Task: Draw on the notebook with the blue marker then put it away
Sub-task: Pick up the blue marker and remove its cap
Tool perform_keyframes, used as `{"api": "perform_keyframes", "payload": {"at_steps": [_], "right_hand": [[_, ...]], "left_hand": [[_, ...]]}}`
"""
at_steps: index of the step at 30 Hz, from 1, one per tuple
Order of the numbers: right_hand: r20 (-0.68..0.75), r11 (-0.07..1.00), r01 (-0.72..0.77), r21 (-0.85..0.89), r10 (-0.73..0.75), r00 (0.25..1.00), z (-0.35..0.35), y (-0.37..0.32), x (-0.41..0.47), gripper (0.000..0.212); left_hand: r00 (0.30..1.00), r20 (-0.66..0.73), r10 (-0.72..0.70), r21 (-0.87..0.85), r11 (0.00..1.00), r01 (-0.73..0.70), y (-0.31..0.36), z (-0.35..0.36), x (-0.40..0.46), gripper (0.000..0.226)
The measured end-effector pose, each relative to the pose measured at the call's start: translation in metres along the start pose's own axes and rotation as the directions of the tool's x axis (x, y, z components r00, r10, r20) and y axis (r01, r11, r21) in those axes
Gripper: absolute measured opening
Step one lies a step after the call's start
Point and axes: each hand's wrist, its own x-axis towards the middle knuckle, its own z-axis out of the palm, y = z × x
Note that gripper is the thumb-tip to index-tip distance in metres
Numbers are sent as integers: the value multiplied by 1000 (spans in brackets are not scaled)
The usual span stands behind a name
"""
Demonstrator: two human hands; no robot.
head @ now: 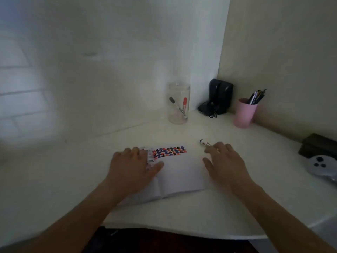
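Note:
An open white notebook lies on the white desk, with a band of red, blue and black marks across the top of its right page. My left hand rests flat on the left page, fingers spread. The blue marker lies on the desk just beyond the notebook's upper right corner, its blue-capped end pointing away. My right hand hovers over the marker's near end with fingers apart; its fingertips hide part of the barrel, and no grip shows.
A clear jar holding a black and a red marker stands at the back. Right of it are a black device with cables and a pink cup of pens. A dark box and a grey controller sit at far right.

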Motion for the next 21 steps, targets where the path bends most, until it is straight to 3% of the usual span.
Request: {"api": "perform_keyframes", "payload": {"at_steps": [2,4,6,8,10,12,14,16,18,19,21], "right_hand": [[-32,986,-80,-147,76,997,6,3,17,36],[59,961,-93,-262,113,992,11,4,27,41],[135,958,-65,-279,107,985,15,2,36,44],[106,961,-53,-272,85,991,17,0,47,43],[31,988,-61,-139,66,997,17,-4,62,42],[-15,974,-77,212,82,997,16,-13,75,44],[39,782,-132,609,137,990,17,-24,85,43],[171,456,-226,861,157,973,18,-32,89,37],[280,133,-299,945,146,949,24,-37,87,30],[314,26,-321,947,138,939,28,-37,85,28],[347,-70,-340,938,129,929,34,-35,84,26]], "left_hand": [[996,-33,77,-15,997,-78,-1,6,21,98],[987,-134,86,-88,991,-99,-2,12,44,76],[987,-129,96,-148,982,-115,3,18,62,58],[986,-127,107,-195,972,-131,4,27,78,52],[980,-160,115,-230,961,-151,4,33,92,50],[973,-190,129,-295,938,-181,2,39,103,47],[977,-179,112,-442,879,-182,2,41,108,42],[985,-156,78,-622,766,-160,2,42,109,40],[981,-168,100,-662,726,-187,1,45,104,39],[974,-179,140,-625,749,-222,0,47,101,41],[958,-181,224,-535,795,-287,1,50,98,48]]}}
